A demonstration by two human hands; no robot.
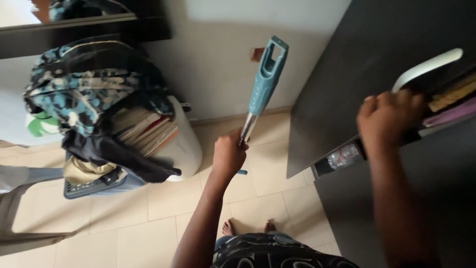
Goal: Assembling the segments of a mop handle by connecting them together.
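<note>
The mop handle (261,87), a silver metal pole ending in a teal plastic grip with a long hanging slot, is tilting up toward one o'clock from the left hand (228,155), which is clenching the pole just below the teal part. The right hand (389,119), out at three o'clock from it, is curling its fingers over the front edge of a dark drawer (342,159) that is standing open in the dark cabinet (347,74). At nine o'clock a patterned backpack (84,84) is lying on books (144,130) stacked in a white bin (186,144) on the tiled floor (163,208).
</note>
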